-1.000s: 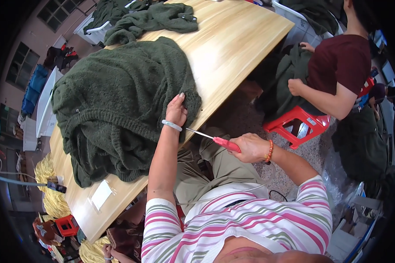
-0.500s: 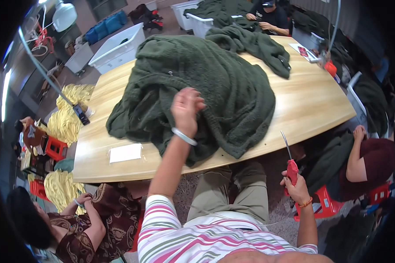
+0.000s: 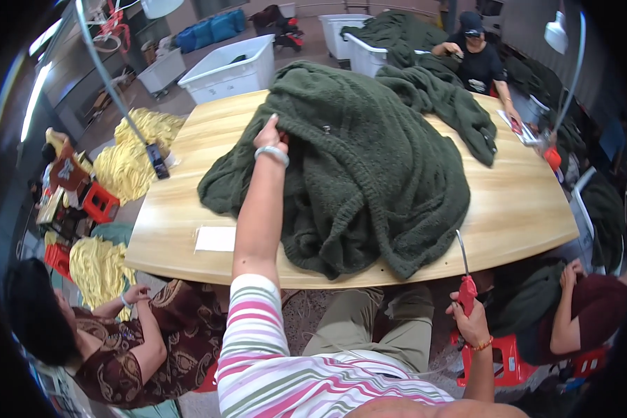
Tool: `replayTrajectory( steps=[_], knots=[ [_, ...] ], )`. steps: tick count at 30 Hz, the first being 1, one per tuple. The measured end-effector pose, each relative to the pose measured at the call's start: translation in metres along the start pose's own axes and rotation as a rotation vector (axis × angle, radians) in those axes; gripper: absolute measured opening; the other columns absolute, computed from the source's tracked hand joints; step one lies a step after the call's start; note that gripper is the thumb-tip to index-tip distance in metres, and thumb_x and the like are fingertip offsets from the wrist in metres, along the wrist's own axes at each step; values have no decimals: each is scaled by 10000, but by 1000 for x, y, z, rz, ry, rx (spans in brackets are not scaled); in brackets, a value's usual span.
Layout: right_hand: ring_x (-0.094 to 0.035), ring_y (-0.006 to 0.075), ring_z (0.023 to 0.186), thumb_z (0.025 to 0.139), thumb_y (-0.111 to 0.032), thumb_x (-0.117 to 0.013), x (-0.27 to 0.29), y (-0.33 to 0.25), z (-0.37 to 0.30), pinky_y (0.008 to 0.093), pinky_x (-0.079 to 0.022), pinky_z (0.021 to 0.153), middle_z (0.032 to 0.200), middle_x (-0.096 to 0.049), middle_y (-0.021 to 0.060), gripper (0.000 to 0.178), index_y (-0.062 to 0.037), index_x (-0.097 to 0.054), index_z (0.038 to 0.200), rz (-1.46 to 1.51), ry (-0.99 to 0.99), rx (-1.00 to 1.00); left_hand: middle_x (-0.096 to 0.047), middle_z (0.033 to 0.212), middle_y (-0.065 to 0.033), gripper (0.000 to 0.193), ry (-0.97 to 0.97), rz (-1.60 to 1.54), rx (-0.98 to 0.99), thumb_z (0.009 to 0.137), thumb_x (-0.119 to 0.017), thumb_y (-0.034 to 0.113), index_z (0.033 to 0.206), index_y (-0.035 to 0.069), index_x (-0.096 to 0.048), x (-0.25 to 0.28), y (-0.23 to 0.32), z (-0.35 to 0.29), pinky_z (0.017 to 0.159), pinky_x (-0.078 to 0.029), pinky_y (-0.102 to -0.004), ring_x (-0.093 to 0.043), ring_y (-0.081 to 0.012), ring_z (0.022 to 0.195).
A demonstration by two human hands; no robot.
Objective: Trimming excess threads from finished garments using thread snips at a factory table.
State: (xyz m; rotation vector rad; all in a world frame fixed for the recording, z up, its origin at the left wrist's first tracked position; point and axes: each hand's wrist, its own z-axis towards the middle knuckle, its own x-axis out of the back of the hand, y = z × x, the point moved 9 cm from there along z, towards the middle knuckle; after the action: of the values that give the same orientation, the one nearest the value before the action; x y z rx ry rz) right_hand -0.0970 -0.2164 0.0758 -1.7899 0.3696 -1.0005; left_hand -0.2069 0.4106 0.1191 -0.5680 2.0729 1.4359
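A big dark green knitted garment (image 3: pixel 369 174) lies heaped on a light wooden table (image 3: pixel 515 202). My left hand (image 3: pixel 269 134), with a pale bracelet at the wrist, reaches far over the table and grips the knit near the heap's top left. My right hand (image 3: pixel 472 322) is low, below the table's near edge, and holds red-handled scissors (image 3: pixel 465 279) with the blades pointing up.
A white paper slip (image 3: pixel 216 238) lies on the table's near left. Another green garment (image 3: pixel 446 104) lies at the far right, where a person in black (image 3: pixel 477 59) sits. People sit low at left (image 3: pixel 139 341) and right (image 3: pixel 585 313). White bins (image 3: pixel 230 70) stand behind, yellow bundles (image 3: pixel 129 157) on the floor.
My left hand has moved further across the green garment and now grips it higher up. My right hand with the scissors has stayed low by the table edge. The view has swung round.
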Motion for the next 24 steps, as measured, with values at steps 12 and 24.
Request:
replayTrajectory(
  steps=[12,24],
  knots=[
    [-591,84,668,898,-87,-540,20,36,0,224,-474,592,747,-620,33,175,-12,-562,1055,41,41,-15,-663,929,-192,326,278,447,-535,709,-733,136,901,-107,-632,-116,112,-54,734,-493,-381,-633,-271,790],
    [-608,108,691,872,-79,-548,45,51,-29,261,-487,658,743,-637,45,181,-1,-574,1033,151,200,-42,-597,846,-107,158,-2056,1164,-659,744,-653,68,888,25,-607,-222,-242,-375,707,-488,-341,-602,-234,809]
  ],
)
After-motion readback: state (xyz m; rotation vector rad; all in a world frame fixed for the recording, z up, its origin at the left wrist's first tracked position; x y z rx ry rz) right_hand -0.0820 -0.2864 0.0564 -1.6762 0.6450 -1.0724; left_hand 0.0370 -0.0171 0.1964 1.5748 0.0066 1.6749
